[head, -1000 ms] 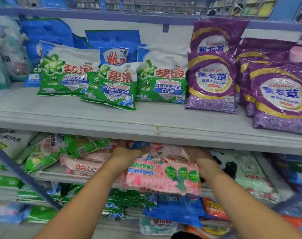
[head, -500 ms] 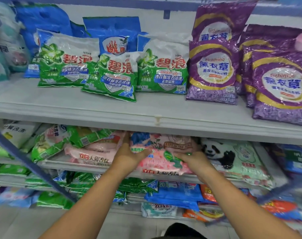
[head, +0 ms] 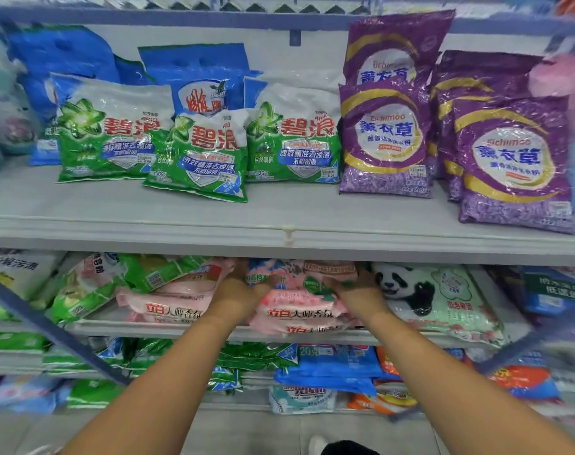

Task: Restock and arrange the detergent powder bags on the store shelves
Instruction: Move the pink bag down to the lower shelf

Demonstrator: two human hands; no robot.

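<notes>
Now press the pink detergent bag [head: 299, 290], held flat under the fingers of left hand [head: 243, 290] and right hand [head: 355, 292], squarely onto the pink stack [head: 299, 318] beneath, clear of the panda bag [head: 437, 297] beside the right fingers.

Three green-and-white bags [head: 112, 136], four purple bags [head: 386, 139], two hands [head: 243, 290].
</notes>
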